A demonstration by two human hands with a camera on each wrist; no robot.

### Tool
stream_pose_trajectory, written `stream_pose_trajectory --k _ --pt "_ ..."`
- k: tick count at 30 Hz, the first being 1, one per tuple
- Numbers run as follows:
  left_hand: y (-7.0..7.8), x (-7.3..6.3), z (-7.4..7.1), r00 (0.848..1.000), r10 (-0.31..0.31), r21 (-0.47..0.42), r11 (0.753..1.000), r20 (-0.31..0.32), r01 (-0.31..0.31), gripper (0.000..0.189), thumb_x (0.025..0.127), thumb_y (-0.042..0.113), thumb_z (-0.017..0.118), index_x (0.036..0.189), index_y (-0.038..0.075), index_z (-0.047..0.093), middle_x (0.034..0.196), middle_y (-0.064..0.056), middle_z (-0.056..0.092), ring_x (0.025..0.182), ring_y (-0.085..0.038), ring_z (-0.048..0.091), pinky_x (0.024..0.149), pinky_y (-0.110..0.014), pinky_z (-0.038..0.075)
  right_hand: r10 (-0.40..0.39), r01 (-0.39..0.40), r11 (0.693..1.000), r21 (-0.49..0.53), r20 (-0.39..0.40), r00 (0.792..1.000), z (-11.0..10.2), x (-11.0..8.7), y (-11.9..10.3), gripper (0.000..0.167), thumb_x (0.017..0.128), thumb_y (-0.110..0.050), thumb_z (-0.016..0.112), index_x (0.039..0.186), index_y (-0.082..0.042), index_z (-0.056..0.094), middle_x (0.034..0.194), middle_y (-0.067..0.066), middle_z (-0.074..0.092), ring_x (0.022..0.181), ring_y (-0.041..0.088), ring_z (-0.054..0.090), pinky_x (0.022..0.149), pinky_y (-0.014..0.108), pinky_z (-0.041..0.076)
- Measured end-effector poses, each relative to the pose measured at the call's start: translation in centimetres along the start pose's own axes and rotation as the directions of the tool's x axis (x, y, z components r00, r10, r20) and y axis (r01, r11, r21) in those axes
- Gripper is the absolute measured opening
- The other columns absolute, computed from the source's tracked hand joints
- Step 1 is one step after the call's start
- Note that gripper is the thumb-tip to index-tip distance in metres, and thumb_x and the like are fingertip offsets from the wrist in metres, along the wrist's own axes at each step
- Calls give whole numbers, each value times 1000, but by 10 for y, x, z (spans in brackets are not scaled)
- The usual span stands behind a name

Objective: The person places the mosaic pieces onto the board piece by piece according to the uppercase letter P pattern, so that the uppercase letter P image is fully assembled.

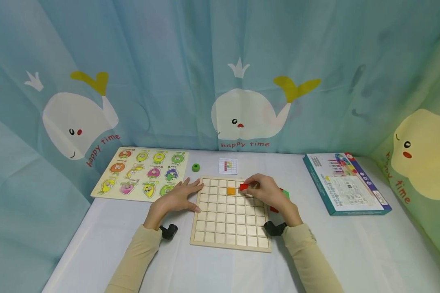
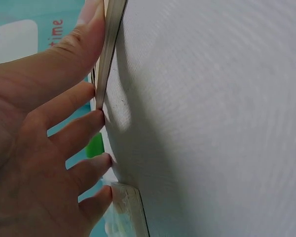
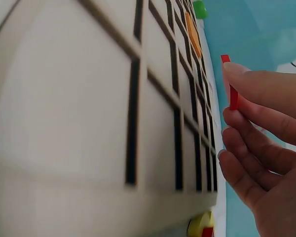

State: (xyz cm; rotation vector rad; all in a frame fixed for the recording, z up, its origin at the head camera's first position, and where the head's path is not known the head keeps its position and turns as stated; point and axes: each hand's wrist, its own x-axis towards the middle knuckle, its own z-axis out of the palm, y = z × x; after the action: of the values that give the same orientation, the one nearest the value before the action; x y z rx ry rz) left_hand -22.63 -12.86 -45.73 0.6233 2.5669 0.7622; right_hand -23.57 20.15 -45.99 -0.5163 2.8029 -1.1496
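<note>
A wooden grid board (image 1: 221, 217) lies flat on the white table. One orange square tile (image 1: 231, 191) sits in a cell of its top row area. My left hand (image 1: 177, 197) has its fingers spread, and the fingertips and thumb touch the board's left edge. Thumb and fingers of my right hand (image 1: 268, 192) pinch a thin red square tile (image 3: 233, 96) above the upper right part of the board. In the right wrist view the tile is seen edge-on, apart from the grid. Green and red pieces (image 1: 286, 194) lie right of the board, partly hidden by the right hand.
A small card with a coloured grid pattern (image 1: 228, 166) lies behind the board, with a green round object (image 1: 196, 167) to its left. A fruit puzzle board (image 1: 133, 179) is at the left, and a teal box (image 1: 346, 185) at the right. A curtain (image 1: 168, 81) hangs behind the table.
</note>
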Motion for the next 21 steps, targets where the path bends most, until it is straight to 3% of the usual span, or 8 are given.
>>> stream_pose_trajectory --k 12,21 --pt "1 -3 -2 1000 13 -3 1000 11 -13 90 85 29 84 160 11 38 170 -10 23 159 -43 5 130 -58 5 -26 25 1000 12 80 996 15 13 -20 20 91 -12 77 108 -1 74 103 9 72 86 18 62 79 32 54" --pt "0 -3 -2 1000 8 -9 1000 16 -8 92 85 31 84 161 12 36 171 -9 23 159 -41 4 130 -56 5 -62 67 997 -33 145 988 26 26 -35 19 91 -10 77 107 0 74 102 9 72 88 17 65 81 35 58"
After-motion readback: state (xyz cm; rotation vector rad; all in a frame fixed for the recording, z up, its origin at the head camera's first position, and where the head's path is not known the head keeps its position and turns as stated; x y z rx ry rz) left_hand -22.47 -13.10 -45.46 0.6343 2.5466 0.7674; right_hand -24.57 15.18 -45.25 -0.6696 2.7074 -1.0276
